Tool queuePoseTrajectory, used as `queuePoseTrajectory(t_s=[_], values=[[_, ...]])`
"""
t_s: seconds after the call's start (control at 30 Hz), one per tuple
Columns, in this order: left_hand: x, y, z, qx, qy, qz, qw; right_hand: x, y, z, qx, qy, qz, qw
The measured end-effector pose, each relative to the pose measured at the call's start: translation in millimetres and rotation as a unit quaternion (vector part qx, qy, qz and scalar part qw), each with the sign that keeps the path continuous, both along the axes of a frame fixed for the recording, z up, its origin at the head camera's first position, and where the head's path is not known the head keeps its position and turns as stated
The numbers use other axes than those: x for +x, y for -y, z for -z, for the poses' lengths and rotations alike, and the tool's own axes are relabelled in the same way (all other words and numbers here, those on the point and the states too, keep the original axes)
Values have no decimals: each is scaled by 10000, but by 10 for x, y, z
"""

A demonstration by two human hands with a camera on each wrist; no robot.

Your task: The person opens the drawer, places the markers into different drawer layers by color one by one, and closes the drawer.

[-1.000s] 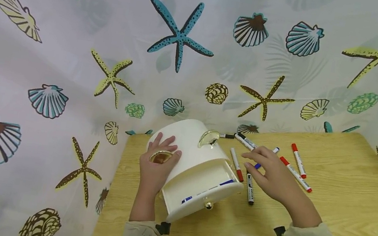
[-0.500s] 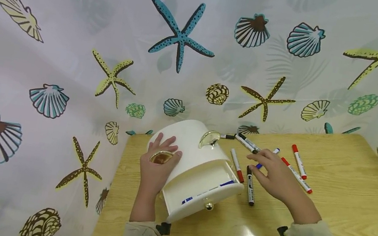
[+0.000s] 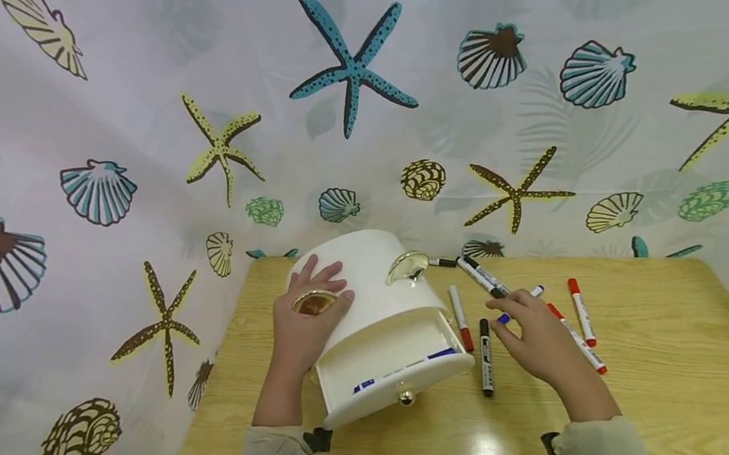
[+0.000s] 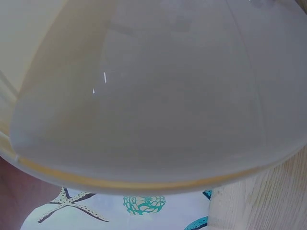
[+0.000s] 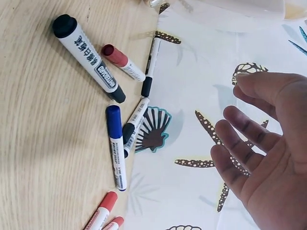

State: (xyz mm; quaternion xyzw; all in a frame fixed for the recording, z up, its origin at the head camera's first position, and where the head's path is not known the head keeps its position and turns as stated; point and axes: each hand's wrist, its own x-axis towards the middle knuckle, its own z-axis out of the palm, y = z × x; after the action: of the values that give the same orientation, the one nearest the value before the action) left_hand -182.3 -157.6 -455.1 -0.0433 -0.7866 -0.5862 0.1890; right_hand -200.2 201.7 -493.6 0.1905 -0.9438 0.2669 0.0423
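A white rounded box [image 3: 366, 277] with gold trim stands on the table, its drawer [image 3: 370, 403] pulled out. A blue-and-white marker [image 3: 441, 352] lies inside that drawer. My left hand [image 3: 301, 330] rests on top of the box with fingers spread, around a gold-rimmed oval piece. The left wrist view is filled mostly by the box's glossy curved surface [image 4: 168, 96]. My right hand [image 3: 537, 343] holds nothing, its fingers loosely bent over the loose markers. Nearest to it are a blue marker [image 5: 116, 148] and a black whiteboard marker [image 3: 486, 359].
A red-capped marker [image 3: 461, 322] lies beside the box. Black-capped markers [image 3: 483, 277] sit near the back edge. Two red markers [image 3: 582, 310] lie to the right on the wooden table [image 3: 660, 377]. A sea-patterned cloth [image 3: 380, 141] hangs behind.
My right hand has shifted slightly to the right over the markers. The left hand, box and drawer keep their places.
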Motion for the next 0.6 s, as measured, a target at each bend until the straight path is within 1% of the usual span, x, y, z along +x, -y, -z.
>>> queuePoseTrajectory(t_s=[0.23,0.6], values=[[-12,4,10,44,-22,4,10000,-48,-19,95,3,298,50,9995],[-12,12,3,-3,-20,17,10000,-138,-83,302,351,231,144,9990]])
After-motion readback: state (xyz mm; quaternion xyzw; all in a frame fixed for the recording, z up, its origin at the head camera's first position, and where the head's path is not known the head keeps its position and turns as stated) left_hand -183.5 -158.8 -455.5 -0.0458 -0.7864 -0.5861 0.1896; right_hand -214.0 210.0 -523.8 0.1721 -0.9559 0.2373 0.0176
